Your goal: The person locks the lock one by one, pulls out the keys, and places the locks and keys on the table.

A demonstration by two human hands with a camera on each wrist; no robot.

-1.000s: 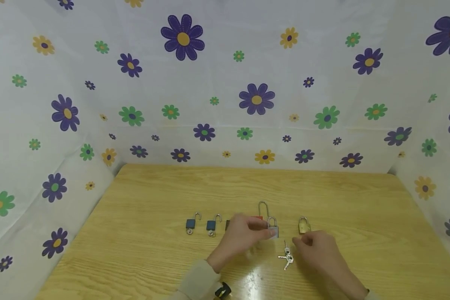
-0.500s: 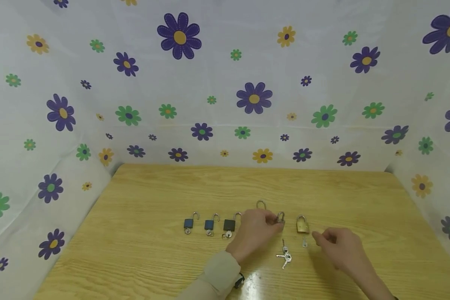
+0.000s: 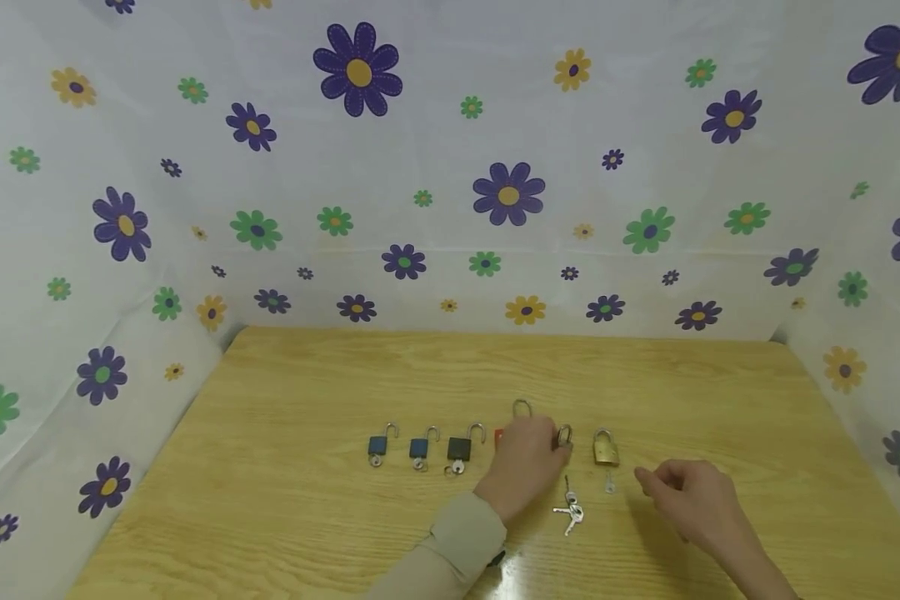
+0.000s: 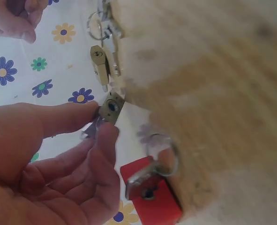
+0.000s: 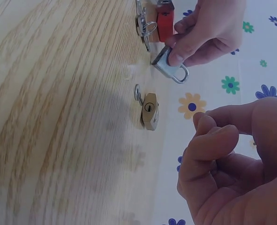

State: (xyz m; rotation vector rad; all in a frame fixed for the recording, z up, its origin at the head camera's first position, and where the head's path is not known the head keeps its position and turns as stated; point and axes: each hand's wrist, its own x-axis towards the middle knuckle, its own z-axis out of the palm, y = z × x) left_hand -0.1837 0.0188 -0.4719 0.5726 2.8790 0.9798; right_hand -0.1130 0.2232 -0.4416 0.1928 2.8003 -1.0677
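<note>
The left hand (image 3: pixel 525 462) pinches a silver padlock (image 3: pixel 565 435); the right hand (image 3: pixel 693 500) is apart, nothing visible in it.
Head: the silver padlock is between a red padlock (image 3: pixel 498 437) and a brass padlock (image 3: pixel 606 451) – whether it touches the surface (image 3: pixel 307 533), I cannot tell; a bunch of keys (image 3: pixel 570 510) lies nearer the person, probably for easy reach, and a small key (image 3: pixel 610 483) just by the brass padlock, perhaps as its match. Left wrist: the pinch is narrow, leaving the keyhole (image 4: pixel 113 107) uncovered. Right wrist: the shackle (image 5: pixel 187 75) is clear of the grip – the right hand is loosely curled.
</note>
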